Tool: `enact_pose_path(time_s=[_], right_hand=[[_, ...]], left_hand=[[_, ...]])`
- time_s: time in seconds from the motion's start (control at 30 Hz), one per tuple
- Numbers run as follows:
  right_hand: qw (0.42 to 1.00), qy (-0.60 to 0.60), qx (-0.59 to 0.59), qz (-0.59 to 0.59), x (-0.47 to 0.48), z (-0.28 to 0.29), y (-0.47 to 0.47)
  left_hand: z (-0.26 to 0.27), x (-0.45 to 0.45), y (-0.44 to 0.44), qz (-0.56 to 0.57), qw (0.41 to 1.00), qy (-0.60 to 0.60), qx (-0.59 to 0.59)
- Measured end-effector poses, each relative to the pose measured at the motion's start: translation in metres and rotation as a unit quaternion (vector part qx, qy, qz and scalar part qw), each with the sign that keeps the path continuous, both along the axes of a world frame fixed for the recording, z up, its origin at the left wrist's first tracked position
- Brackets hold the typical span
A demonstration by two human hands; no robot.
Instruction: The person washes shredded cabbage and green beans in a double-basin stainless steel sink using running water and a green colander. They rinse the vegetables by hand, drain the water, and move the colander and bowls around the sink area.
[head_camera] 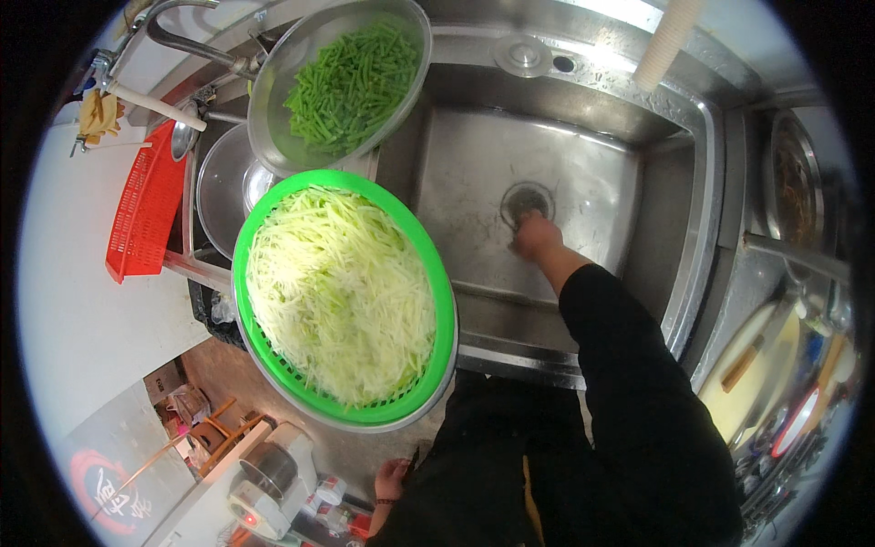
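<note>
My right hand [536, 236] reaches down into the stainless steel sink [472, 164], its fingers at the round drain [526, 198]. It is blurred, and I cannot tell whether it grips anything there. Low at my left side is my left hand [391, 477], with a band on the wrist. A dark edge shows by its fingers; whether it is held is unclear. Left of the basin, a green plastic colander [444, 321] full of pale green vegetable shreds [342, 294] sits in a metal bowl. Beyond it, a metal bowl [270, 116] holds cut green bean pieces [352, 85].
A faucet [198, 51] and a red plastic basket [143, 205] are at the left. Behind the basin rests a round metal drain cover [523, 56]; a ribbed hose [670, 44] hangs nearby. At the right, a knife [742, 366] lies on a round cutting board [724, 403].
</note>
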State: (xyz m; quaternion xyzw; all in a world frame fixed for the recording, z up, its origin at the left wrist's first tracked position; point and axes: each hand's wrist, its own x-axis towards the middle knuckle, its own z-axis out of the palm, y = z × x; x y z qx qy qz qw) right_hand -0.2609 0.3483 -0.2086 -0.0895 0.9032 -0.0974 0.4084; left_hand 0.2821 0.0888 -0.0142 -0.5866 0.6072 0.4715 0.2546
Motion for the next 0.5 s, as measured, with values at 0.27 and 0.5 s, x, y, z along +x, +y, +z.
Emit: enact_pose_path(time_s=[0.27, 0.5], right_hand=[[1.000, 0.000, -0.013, 0.008, -0.004, -0.004, 0.002], [0.999, -0.032, 0.010, 0.023, 0.000, -0.026, 0.003]], left_hand=[[-0.010, 0.016, -0.008, -0.020, 0.999, 0.024, 0.015], [-0.025, 0.042, -0.016, 0.009, 0.997, 0.062, 0.049]])
